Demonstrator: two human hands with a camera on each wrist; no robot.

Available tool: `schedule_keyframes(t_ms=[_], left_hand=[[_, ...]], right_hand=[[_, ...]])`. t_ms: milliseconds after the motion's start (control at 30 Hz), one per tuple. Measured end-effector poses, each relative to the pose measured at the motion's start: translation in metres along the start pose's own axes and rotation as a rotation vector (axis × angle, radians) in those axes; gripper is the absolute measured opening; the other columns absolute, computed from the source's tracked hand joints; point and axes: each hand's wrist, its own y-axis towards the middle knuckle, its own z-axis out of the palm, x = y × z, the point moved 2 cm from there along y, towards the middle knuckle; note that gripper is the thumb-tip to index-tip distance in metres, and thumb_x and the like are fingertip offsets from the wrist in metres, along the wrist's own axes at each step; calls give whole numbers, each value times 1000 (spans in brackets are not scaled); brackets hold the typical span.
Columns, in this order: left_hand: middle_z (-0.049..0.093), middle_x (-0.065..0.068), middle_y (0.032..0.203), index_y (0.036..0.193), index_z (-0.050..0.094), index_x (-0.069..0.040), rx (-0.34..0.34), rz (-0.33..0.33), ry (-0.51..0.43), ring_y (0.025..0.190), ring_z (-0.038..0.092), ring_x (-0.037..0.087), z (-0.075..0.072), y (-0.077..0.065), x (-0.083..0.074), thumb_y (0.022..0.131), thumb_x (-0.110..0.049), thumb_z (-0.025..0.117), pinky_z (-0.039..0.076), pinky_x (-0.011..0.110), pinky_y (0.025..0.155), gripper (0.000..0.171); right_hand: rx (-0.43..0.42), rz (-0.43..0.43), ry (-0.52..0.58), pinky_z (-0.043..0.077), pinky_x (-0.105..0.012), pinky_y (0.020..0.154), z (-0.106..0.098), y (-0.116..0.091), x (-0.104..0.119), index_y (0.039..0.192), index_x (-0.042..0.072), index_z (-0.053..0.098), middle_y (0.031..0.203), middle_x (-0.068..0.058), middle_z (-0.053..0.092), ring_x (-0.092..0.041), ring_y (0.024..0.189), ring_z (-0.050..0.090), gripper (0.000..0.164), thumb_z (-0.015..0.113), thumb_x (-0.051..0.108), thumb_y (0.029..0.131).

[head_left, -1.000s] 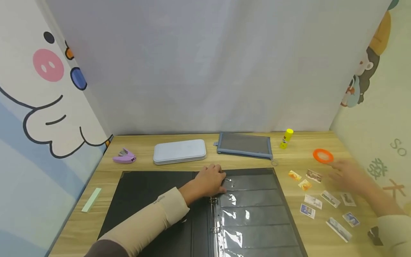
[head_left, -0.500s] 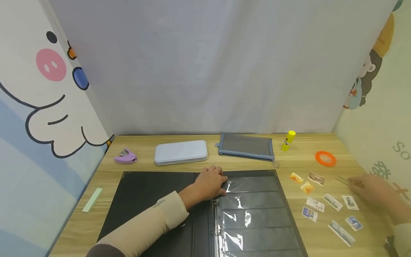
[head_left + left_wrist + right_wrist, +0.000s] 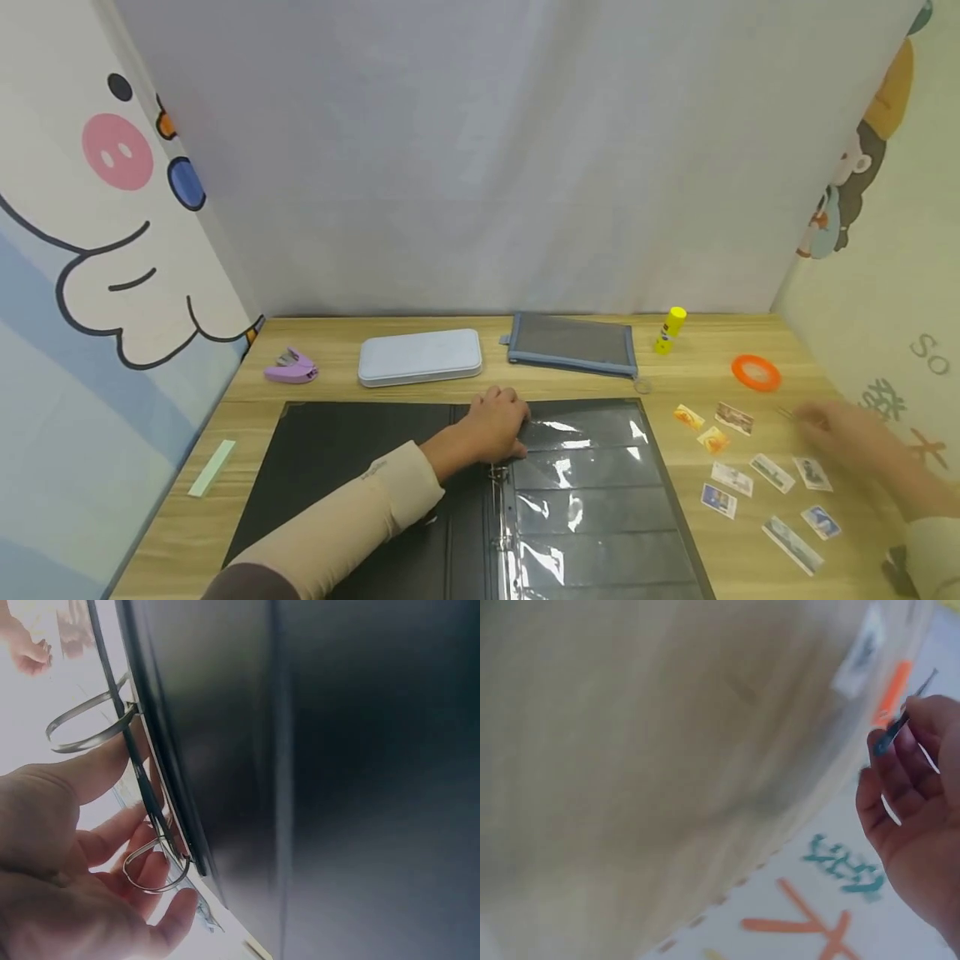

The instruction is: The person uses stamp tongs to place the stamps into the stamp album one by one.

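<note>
A black ring binder (image 3: 360, 467) lies spread on the table, with clear pocket pages (image 3: 600, 508) on its right side. My left hand (image 3: 491, 425) rests near the top of its spine, fingers loosely bent beside the metal rings (image 3: 90, 739) in the left wrist view. My right hand (image 3: 847, 437), blurred, hovers at the table's right side. It pinches slim metal tweezers (image 3: 922, 694) between thumb and fingers; their tips point left in the head view. Several small stamps (image 3: 732, 479) lie between the binder and my right hand, the closest being a pale one (image 3: 812, 474).
Along the back lie a purple stapler-like tool (image 3: 292, 367), a white case (image 3: 420, 357), a grey zip pouch (image 3: 572, 343), a yellow glue stick (image 3: 670, 331) and an orange ring (image 3: 756, 372). A pale green strip (image 3: 212, 468) lies left. Walls enclose the table.
My right hand has come from beside the orange ring towards the near right, then slightly left; the tweezers now show in it. My left hand stays on the binder.
</note>
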Motion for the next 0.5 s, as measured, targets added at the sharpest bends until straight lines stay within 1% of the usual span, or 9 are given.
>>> schedule_keyframes(t_ms=[67, 167, 233, 300, 367, 433, 500], left_hand=[[53, 3, 118, 117, 59, -18, 21, -28, -31, 111, 46, 23, 0, 2, 1, 76, -43, 78, 40, 42, 89, 51], [52, 2, 115, 114, 56, -18, 46, -61, -72, 109, 44, 23, -2, 5, 1, 74, -41, 80, 38, 41, 87, 52], [52, 2, 112, 112, 55, -18, 49, -67, -90, 107, 44, 22, -3, 6, 0, 73, -39, 82, 37, 40, 85, 52], [53, 1, 110, 111, 53, -18, 45, -66, -115, 104, 45, 21, -4, 7, 0, 72, -37, 83, 37, 39, 83, 53], [54, 1, 109, 111, 53, -18, 37, -55, -130, 103, 45, 21, -4, 8, -1, 71, -35, 84, 36, 39, 83, 53], [55, 1, 111, 112, 54, -18, 33, -44, -134, 103, 45, 21, -3, 7, -1, 71, -35, 83, 36, 39, 84, 53], [55, 1, 113, 114, 54, -18, 33, -35, -134, 103, 45, 20, -3, 5, 0, 72, -35, 83, 37, 40, 84, 54]], right_hand=[[-3, -41, 38, 51, -51, 71, -1, 5, 10, 105, -4, 62, 94, -22, 68, -37, 83, 64, 21, 58, 10, 91], [-27, -96, 42, 52, -48, 72, -3, 13, 26, 104, 1, 64, 96, -18, 70, -37, 85, 65, 17, 58, 11, 92], [-26, -125, 54, 52, -48, 74, -4, 18, 36, 104, 3, 66, 98, -17, 71, -37, 88, 66, 18, 59, 14, 92], [2, -135, 61, 52, -47, 75, -5, 22, 45, 106, 3, 66, 100, -15, 72, -36, 90, 66, 20, 58, 16, 93], [37, -140, 79, 52, -44, 75, -5, 25, 51, 105, 4, 67, 97, -12, 72, -30, 88, 67, 20, 56, 17, 94], [70, -134, 89, 51, -37, 70, -3, 30, 57, 101, 8, 69, 90, -4, 72, -20, 81, 65, 19, 55, 21, 95], [103, -121, 99, 47, -30, 65, 1, 36, 62, 94, 14, 69, 81, 4, 68, -10, 72, 60, 17, 55, 25, 96]])
